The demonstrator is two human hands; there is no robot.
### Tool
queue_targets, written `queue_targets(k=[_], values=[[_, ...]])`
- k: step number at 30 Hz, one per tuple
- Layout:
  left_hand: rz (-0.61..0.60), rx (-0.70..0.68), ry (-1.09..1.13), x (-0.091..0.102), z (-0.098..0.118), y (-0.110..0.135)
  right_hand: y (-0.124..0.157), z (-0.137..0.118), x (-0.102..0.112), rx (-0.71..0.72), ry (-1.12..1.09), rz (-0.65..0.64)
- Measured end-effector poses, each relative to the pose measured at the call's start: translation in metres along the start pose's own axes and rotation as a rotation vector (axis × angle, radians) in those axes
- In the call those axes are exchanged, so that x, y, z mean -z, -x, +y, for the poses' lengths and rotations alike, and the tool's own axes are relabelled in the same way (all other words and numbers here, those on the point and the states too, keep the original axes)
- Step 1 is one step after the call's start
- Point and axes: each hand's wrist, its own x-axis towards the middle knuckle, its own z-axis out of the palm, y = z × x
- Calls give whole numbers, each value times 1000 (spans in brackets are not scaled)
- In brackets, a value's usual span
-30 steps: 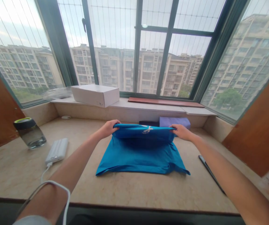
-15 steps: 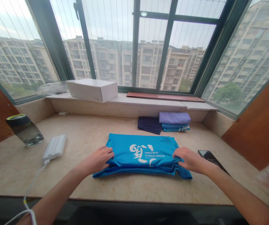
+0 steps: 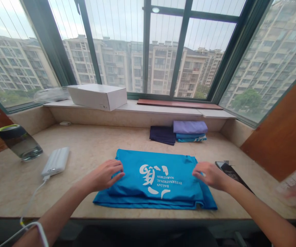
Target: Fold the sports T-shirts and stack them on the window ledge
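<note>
A blue T-shirt (image 3: pixel 184 192) lies folded into a wide rectangle on the stone counter, its white marathon print upside down to me. Layers of cloth show along its near edge, and a corner sticks out at each side. My left hand (image 3: pixel 109 174) is over the left edge, thumb and fingers apart. Over the right edge is my right hand (image 3: pixel 209 174), its fingers loosely bent and the thumb apart, with no cloth seen pinched between them. Whether the fingertips touch the shirt is hard to tell.
Folded cloths, one dark navy (image 3: pixel 162 134) and a stack topped in lilac (image 3: pixel 190 127), lie behind the shirt. A phone (image 3: pixel 231 175) is close to my right hand. Leftward are a power bank (image 3: pixel 56 161) with cable and a bottle (image 3: pixel 21 142). A white box (image 3: pixel 98 96) sits on the sill.
The shirt's front part has come down toward me and lies flatter, with more of the print showing. Both hands have loosened from its sides. The view has shifted slightly.
</note>
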Motion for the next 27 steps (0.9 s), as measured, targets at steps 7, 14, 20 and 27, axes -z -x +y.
queue_targets(k=[7,14,20,27], values=[[38,150,-16,-46,-27,-66,-46,47,-7,-294,16,122],[-8,267,4,-54,-38,-54,-70,56,-4,-309,31,179],[14,319,-3,-58,-48,-45,-76,44,1,-447,91,278],[43,393,-17,-61,-53,-36,-79,-25,-57,-177,15,37]])
